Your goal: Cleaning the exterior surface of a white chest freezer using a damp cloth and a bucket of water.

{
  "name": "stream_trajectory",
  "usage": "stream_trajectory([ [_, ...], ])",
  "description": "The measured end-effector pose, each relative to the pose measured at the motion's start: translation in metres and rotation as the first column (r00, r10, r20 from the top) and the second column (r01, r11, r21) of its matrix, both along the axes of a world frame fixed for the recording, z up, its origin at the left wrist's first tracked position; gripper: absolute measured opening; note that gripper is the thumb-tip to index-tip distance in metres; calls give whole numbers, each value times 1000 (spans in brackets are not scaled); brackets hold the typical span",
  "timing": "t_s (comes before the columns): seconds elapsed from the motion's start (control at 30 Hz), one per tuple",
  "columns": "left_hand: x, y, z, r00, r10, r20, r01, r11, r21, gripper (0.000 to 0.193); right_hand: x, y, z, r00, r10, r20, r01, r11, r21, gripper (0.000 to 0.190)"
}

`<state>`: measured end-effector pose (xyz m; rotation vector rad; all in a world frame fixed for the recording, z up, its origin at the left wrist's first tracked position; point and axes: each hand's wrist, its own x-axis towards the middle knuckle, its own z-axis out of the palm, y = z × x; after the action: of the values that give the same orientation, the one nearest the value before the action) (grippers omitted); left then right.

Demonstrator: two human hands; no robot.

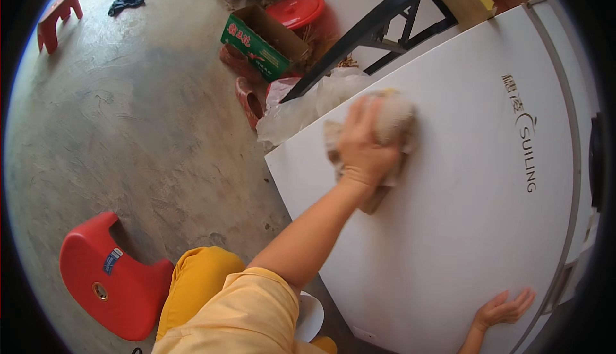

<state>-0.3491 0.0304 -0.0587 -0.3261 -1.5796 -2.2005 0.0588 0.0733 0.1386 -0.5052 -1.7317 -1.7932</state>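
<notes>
My left hand (368,147) presses a crumpled beige-brown cloth (375,202) against the white front panel of a Suiling freezer (462,171). Motion blurs the hand and the cloth. Part of the cloth bunches up beside the fingers, near the panel's upper left edge. Lower right, my right hand (505,308) holds nothing. Its fingers are loosely bent and apart, beside the panel close to the grey trim strip (575,176). Whether it touches the panel I cannot tell.
A red plastic stool (130,282) stands by my yellow-clad knee (202,267). Beyond the freezer's edge are clear plastic sheeting (308,106), a black metal frame (365,31), a green carton (257,48), red shoes (248,101) and a red lidded bucket (298,10). Dark cloth (127,0) lies on the concrete floor.
</notes>
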Motion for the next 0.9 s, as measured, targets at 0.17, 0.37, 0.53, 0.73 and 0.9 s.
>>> stream_trajectory([
  [0.17,-16,-23,-160,633,-53,773,187,979,-85,32,1,1,-1,1000,23,-10,-23,1000,-7,43],
  [0.37,33,-20,-136,808,-140,572,254,959,-125,37,-6,2,-2,999,-32,-12,33,997,68,42],
  [0.53,27,-14,-132,908,-193,371,232,971,-63,41,-3,4,3,1000,-6,-4,6,990,138,39],
  [0.73,-10,-30,-246,209,-424,881,530,806,262,62,3,14,3,1000,23,-8,-22,993,117,39],
  [0.9,32,-7,-205,671,-117,732,339,927,-162,61,-2,5,6,999,25,31,-29,989,142,38],
])
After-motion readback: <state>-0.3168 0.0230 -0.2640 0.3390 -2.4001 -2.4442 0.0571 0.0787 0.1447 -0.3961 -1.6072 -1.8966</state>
